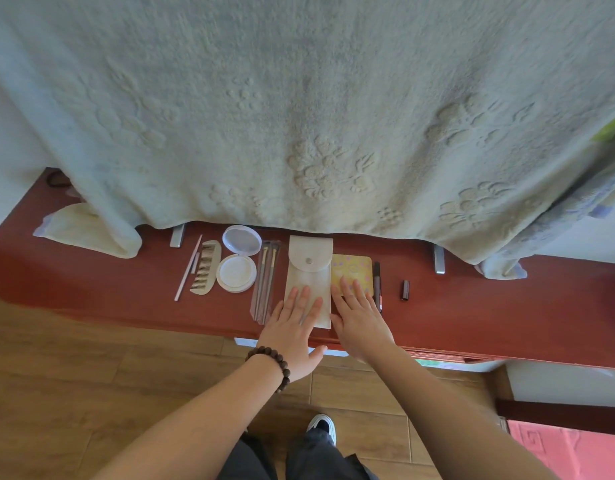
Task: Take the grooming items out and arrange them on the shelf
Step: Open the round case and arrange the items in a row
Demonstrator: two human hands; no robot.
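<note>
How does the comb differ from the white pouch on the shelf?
The comb is narrow, curved and toothed; the white pouch is wider, flat and closed with a snap. No hand touches the comb; the left hand rests on the pouch. Both are pale and lie on the red shelf.

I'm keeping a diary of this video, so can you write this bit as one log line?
left hand: flat on white pouch | right hand: flat on yellow palette | comb, open compact on red shelf

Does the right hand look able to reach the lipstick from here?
Probably yes. The lipstick stands alone on the shelf, right of the right hand, with only a pen between.
</note>
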